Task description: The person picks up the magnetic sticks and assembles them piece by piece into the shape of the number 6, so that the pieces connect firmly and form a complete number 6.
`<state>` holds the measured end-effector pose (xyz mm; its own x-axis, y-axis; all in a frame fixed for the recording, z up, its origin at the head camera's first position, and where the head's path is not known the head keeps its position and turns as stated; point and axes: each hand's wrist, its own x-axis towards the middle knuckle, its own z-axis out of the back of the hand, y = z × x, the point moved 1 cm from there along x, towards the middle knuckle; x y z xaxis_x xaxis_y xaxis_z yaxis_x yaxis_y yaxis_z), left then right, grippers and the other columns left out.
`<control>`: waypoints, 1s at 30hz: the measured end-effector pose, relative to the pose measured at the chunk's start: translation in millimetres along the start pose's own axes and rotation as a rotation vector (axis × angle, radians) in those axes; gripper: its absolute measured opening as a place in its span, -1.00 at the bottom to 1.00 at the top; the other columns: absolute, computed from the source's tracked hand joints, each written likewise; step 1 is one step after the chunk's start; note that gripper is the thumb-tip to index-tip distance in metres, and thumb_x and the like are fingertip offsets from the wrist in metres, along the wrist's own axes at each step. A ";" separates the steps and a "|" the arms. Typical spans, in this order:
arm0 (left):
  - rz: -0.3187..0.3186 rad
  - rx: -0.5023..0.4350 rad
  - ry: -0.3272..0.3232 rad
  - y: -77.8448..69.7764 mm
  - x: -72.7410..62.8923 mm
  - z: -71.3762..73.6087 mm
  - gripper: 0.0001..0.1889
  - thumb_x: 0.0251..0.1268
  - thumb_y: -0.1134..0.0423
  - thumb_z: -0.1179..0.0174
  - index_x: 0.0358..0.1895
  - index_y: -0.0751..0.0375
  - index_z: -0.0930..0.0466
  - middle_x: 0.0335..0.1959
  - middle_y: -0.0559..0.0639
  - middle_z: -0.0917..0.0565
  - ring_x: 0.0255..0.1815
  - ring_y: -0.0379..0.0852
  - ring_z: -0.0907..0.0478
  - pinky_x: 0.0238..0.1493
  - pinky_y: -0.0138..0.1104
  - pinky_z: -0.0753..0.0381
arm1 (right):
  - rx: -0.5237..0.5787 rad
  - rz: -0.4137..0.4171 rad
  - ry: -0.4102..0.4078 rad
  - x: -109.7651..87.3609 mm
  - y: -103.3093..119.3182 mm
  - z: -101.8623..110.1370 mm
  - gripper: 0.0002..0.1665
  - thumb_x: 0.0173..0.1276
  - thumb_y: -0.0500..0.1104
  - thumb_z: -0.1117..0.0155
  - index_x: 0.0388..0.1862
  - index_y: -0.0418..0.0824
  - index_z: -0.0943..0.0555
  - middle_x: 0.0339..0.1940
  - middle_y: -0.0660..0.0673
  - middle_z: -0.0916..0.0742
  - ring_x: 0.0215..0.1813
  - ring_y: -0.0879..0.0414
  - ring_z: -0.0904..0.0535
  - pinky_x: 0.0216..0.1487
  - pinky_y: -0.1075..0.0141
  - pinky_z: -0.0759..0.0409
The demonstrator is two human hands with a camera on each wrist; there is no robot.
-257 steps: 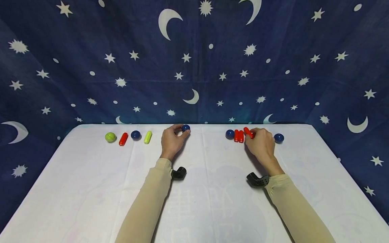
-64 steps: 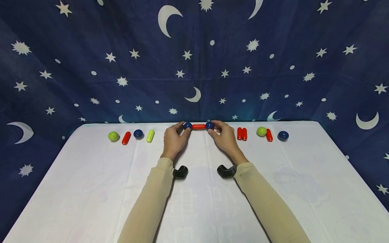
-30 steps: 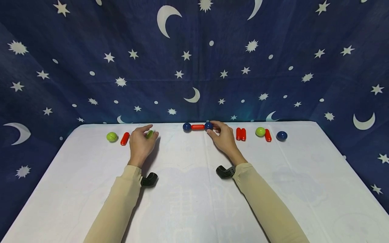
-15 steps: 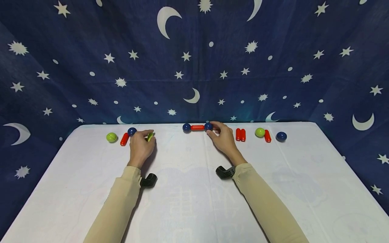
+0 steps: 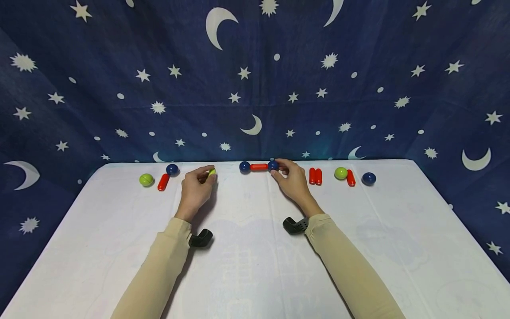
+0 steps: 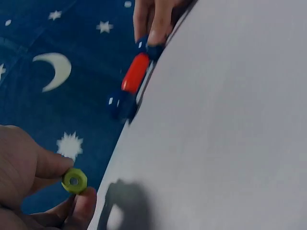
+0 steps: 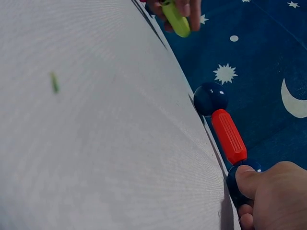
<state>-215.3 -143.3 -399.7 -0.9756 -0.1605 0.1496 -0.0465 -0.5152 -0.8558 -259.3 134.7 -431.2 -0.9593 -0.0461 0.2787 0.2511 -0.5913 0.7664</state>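
My left hand (image 5: 195, 190) pinches a lime-green magnetic rod (image 6: 74, 181) between thumb and fingers, above the table. The rod's round metal end shows in the left wrist view. Near the table's back edge, a red magnetic rod (image 7: 229, 136) joins two blue balls in a row. My right hand (image 5: 294, 180) pinches the right blue ball (image 7: 234, 184) with its thumb and fingers. At the other end, the left blue ball (image 7: 211, 99) points toward the left hand, a short way from the lime-green rod.
On the left lie a lime ball (image 5: 146, 180), a red rod (image 5: 163, 182) and a blue ball (image 5: 172, 169). To the right are two red rods (image 5: 315, 176) side by side, a lime ball (image 5: 340, 173) beside another red rod (image 5: 351, 178), and a blue ball (image 5: 368, 179). A star-patterned cloth (image 5: 255, 88) hangs behind.
My left hand has left the blue-and-red row, taken the lime-green rod and moved right with it. The left-side blue ball has shifted toward the red rod. The right hand stays on its ball.
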 end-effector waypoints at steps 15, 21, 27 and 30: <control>-0.052 -0.139 0.173 -20.6 -12.7 -43.1 -0.70 0.35 0.34 -0.32 0.12 0.25 -0.72 -0.11 0.20 -0.74 -0.15 0.02 -0.69 -0.18 -0.31 -0.61 | -0.009 0.010 0.004 0.5 0.6 0.0 -0.51 0.41 -0.22 -0.39 0.29 -0.30 -0.59 0.06 -0.26 -0.70 0.04 -0.07 -0.59 0.17 0.12 -0.58; -0.043 -0.153 0.171 -28.4 -7.4 -56.8 -0.69 0.32 0.34 -0.34 0.12 0.26 -0.72 -0.13 0.18 -0.72 -0.18 0.01 -0.67 -0.15 -0.29 -0.62 | -0.007 0.009 0.001 0.9 1.7 2.1 -0.51 0.40 -0.24 -0.39 0.29 -0.31 -0.59 0.07 -0.27 -0.70 0.04 -0.09 -0.60 0.16 0.11 -0.59; 0.003 -0.148 0.135 -31.1 -6.0 -64.5 -0.68 0.30 0.33 -0.35 0.10 0.26 -0.73 -0.16 0.17 -0.73 -0.19 0.00 -0.66 -0.12 -0.25 -0.61 | -0.007 -0.006 0.016 0.9 1.7 1.7 -0.50 0.41 -0.21 -0.39 0.30 -0.29 -0.58 0.09 -0.25 -0.70 0.06 -0.07 -0.60 0.17 0.12 -0.58; 0.011 -0.141 0.119 -31.0 -5.8 -66.5 -0.68 0.29 0.33 -0.36 0.10 0.26 -0.73 -0.16 0.16 -0.72 -0.19 0.00 -0.65 -0.14 -0.27 -0.60 | -0.008 0.002 0.011 0.8 0.9 1.7 -0.50 0.41 -0.21 -0.39 0.29 -0.30 -0.59 0.08 -0.26 -0.70 0.06 -0.08 -0.60 0.16 0.12 -0.58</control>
<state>-222.4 -70.5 -407.0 -0.9944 -0.0602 0.0872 -0.0571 -0.3892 -0.9194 -259.6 135.5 -429.2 -0.9601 -0.0560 0.2740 0.2521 -0.5979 0.7609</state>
